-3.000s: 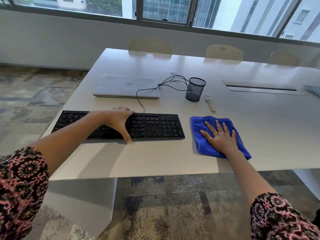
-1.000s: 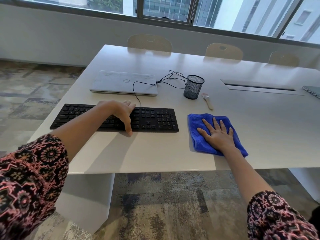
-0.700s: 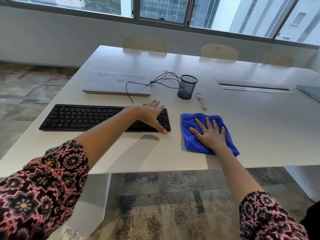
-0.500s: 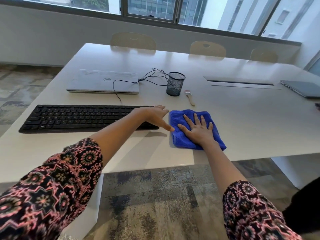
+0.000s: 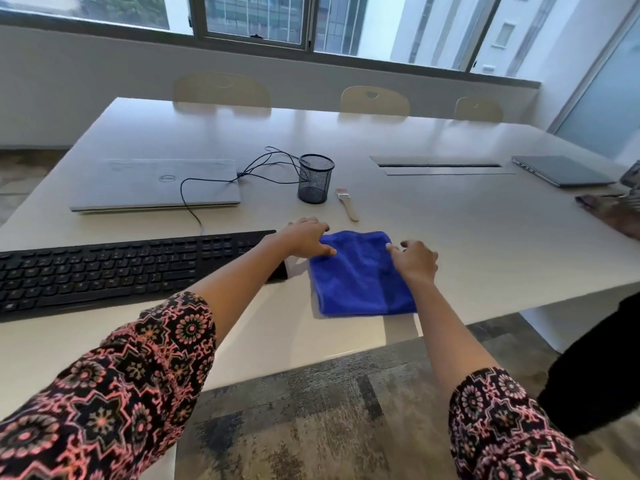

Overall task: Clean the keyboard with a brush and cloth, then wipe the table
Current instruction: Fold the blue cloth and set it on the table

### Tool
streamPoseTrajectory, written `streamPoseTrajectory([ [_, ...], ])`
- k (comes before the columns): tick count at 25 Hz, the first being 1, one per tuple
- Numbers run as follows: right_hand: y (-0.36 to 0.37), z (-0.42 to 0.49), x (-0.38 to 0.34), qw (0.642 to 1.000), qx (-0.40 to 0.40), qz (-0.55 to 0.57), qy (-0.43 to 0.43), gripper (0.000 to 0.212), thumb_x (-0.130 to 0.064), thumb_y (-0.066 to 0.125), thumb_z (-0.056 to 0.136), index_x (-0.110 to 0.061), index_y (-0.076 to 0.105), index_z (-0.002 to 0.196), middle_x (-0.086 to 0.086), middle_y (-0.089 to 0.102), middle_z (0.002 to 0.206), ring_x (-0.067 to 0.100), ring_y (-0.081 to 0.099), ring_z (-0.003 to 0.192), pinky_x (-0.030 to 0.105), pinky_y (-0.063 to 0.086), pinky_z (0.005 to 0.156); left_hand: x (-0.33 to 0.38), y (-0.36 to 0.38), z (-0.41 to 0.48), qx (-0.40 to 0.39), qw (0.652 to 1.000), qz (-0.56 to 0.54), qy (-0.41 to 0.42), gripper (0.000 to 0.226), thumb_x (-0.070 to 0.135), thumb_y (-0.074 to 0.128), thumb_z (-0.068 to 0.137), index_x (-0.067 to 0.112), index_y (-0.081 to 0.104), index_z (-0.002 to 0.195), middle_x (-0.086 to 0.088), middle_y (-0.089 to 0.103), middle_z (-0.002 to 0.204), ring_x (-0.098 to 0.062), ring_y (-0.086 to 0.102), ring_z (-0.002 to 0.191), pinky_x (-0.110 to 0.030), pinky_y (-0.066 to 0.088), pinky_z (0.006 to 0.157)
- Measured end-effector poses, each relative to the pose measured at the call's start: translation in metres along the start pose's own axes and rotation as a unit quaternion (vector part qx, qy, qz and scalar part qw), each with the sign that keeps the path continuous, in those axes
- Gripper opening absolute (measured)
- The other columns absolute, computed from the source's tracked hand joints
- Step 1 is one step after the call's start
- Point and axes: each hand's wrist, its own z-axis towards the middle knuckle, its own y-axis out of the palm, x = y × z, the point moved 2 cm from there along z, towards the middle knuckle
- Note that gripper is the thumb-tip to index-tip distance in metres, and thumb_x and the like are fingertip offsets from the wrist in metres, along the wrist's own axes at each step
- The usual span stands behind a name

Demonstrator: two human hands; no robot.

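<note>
Half a second ago your left hand [image 5: 304, 237] hovered at the right end of the keyboard [image 5: 114, 268] and your right hand [image 5: 414, 261] lay flat, fingers spread, on the cloth [image 5: 360, 282]; now both hands are on the cloth, the left curled over its far left corner and the right curled over its far right edge, fingers bent as if pinching the fabric (whether either one has truly gripped it, you cannot tell from here). The blue cloth lies folded on the tabletop [image 5: 485, 244] near the front edge, just right of the keyboard, its longer side running from you toward the windows. The black keyboard runs left to right along the front edge, its right end partly hidden behind your left forearm and close beside the cloth. The brush [image 5: 347, 204] lies beyond the cloth, apart from it, handle pointing toward you and slightly right, bristles toward the mesh cup [image 5: 315, 178] just to its left. A closed laptop [image 5: 152, 185] sits behind the keyboard, with a thin black cable [image 5: 187, 202] trailing over its lid.
</note>
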Motion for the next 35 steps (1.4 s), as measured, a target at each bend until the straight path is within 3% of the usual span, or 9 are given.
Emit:
streamPoseTrajectory([
  [5,0.005,0.02,-0.004,0.994,-0.053,0.066,0.064,0.043,-0.059,0.063,0.086,-0.017,0.07,0.092,0.01,0.07,0.105,0.036,0.054,0.116,0.045,0.043,0.1,0.001,0.002,0.03,-0.037,0.999,0.001,0.014,0.076,0.053,0.061,0.089,0.01,0.036,0.147,-0.011,0.044,0.144,-0.029,0.036,0.135,-0.048,0.031,0.112],
  [8,0.013,0.034,-0.004,0.981,-0.089,0.149,0.084,0.031,-0.045,0.073,0.078,-0.018,0.074,0.095,0.007,0.073,0.1,0.032,0.064,0.107,0.047,0.05,0.099,0.006,0.002,0.039,-0.051,0.998,0.008,0.03,0.082,0.056,0.064,0.085,0.01,0.035,0.147,-0.01,0.046,0.143,-0.029,0.037,0.134,-0.047,0.033,0.111],
  [12,-0.008,0.023,-0.016,0.913,-0.17,0.363,0.078,0.008,-0.012,0.067,0.094,-0.007,0.068,0.1,0.009,0.072,0.09,0.017,0.068,0.074,0.026,0.057,0.061,0.005,0.002,0.049,-0.066,0.996,-0.038,0.038,0.078,0.054,0.07,0.082,0.012,0.044,0.141,-0.008,0.048,0.138,-0.026,0.046,0.126,-0.042,0.038,0.107],
  [15,-0.022,0.024,-0.012,0.882,-0.227,0.409,0.053,0.015,-0.016,0.066,0.095,-0.009,0.068,0.109,0.006,0.07,0.097,0.019,0.062,0.087,0.029,0.051,0.073,0.0,-0.003,0.06,-0.087,0.989,-0.113,0.041,0.065,0.041,0.075,0.081,0.011,0.052,0.134,-0.005,0.058,0.131,-0.023,0.056,0.115,-0.038,0.043,0.103],
  [17,-0.025,0.03,-0.009,0.885,-0.223,0.403,0.062,0.018,-0.018,0.067,0.095,-0.01,0.069,0.111,0.005,0.07,0.099,0.022,0.061,0.092,0.033,0.05,0.078,-0.005,-0.009,0.067,-0.117,0.982,-0.142,0.038,0.052,0.034,0.076,0.083,0.009,0.06,0.126,-0.005,0.064,0.122,-0.02,0.06,0.106,-0.034,0.046,0.098],
  [22,-0.023,0.044,-0.007,0.891,-0.167,0.406,0.119,0.017,-0.014,0.066,0.096,-0.007,0.067,0.111,0.008,0.07,0.095,0.021,0.064,0.081,0.033,0.052,0.064,-0.008,-0.014,0.084,-0.125,0.982,-0.137,0.029,0.031,0.033,0.068,0.09,0.004,0.068,0.1,0.0,0.062,0.087,-0.016,0.053,0.084,-0.027,0.04,0.077],
  [25,-0.012,0.054,-0.003,0.909,-0.116,0.373,0.146,0.014,-0.012,0.066,0.095,-0.004,0.068,0.108,0.01,0.07,0.092,0.021,0.065,0.079,0.034,0.053,0.062,-0.006,-0.013,0.093,-0.11,0.987,-0.117,0.018,0.028,0.035,0.059,0.095,0.008,0.056,0.101,-0.002,0.057,0.096,-0.019,0.05,0.09,-0.03,0.037,0.079],
  [29,-0.003,0.064,-0.002,0.959,-0.029,0.253,0.123,0.022,-0.021,0.069,0.091,-0.008,0.07,0.11,0.01,0.071,0.102,0.028,0.067,0.095,0.045,0.058,0.088,-0.002,-0.009,0.101,-0.073,0.993,-0.087,0.023,0.037,0.031,0.059,0.096,0.002,0.057,0.119,-0.011,0.06,0.116,-0.023,0.053,0.096,-0.031,0.04,0.081],
  [35,0.011,0.056,-0.008,0.996,0.044,0.048,0.064,0.027,-0.03,0.061,0.096,-0.011,0.065,0.115,0.012,0.068,0.11,0.035,0.059,0.111,0.04,0.049,0.086,-0.002,-0.004,0.108,-0.044,0.999,0.012,0.028,0.042,0.038,0.061,0.094,0.004,0.059,0.116,-0.014,0.061,0.118,-0.029,0.055,0.106,-0.033,0.043,0.082],
])
